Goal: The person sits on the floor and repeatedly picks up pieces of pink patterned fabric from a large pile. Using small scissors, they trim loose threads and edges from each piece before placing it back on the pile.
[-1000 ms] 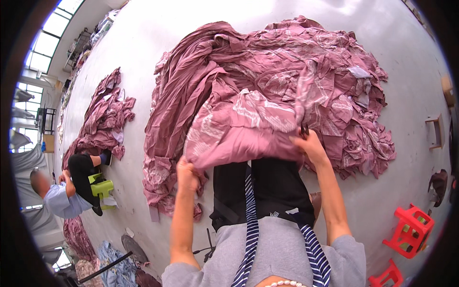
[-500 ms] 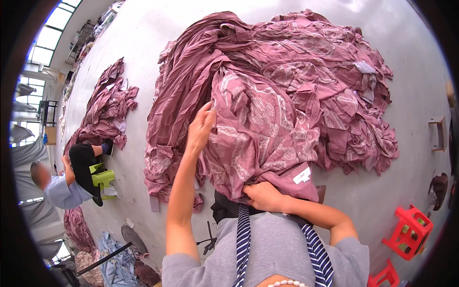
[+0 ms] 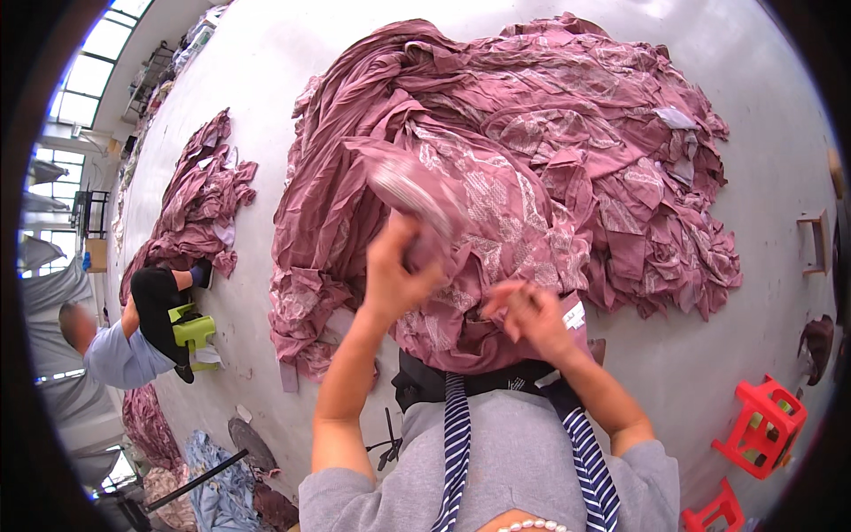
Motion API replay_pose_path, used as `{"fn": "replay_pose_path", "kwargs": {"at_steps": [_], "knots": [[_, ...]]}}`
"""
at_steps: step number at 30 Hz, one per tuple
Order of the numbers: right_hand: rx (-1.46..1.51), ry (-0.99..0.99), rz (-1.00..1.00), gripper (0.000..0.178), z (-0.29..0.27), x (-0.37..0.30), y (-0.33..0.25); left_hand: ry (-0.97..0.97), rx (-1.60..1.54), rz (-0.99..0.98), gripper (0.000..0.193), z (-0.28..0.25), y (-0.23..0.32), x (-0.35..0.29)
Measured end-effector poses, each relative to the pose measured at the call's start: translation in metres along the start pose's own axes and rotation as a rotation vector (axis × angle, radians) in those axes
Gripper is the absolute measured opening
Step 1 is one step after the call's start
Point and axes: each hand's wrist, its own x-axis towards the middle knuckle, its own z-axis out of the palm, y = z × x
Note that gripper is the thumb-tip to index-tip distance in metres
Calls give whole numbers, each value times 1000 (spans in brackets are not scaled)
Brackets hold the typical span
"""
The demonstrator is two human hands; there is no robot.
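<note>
A dusty-pink garment with white patterned bands lies gathered across my lap, its near edge against my waist. My left hand, blurred by motion, is curled round a fold of it. A flap of the cloth rises above those fingers, also smeared. My right hand hovers over the cloth near my lap, fingers loosely bent and apart, with nothing visible in them. Beside its wrist shows a white label on the garment.
A large pile of matching pink garments spreads over the pale floor ahead. Red plastic stools stand at the lower right. On the left a person sits on a green stool beside another pink pile. Blue cloth lies lower left.
My left hand has moved down and right, and a flap of cloth has lifted above it. My right hand has let go of the edge at my waist and risen to the right.
</note>
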Motion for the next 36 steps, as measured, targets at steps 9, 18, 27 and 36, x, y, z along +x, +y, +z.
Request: {"fn": "replay_pose_path", "kwargs": {"at_steps": [9, 18, 27, 36], "knots": [[574, 165, 157, 46, -91, 5, 19, -688, 572, 419, 58, 48, -5, -76], [381, 210, 84, 52, -110, -19, 8, -693, 572, 388, 53, 41, -3, -72], [-368, 108, 100, 14, -84, -27, -27, -639, 165, -594, 40, 52, -2, -42], [-559, 15, -364, 21, -42, -47, -16, -448, -520, -938, 32, 77, -20, -31]]}}
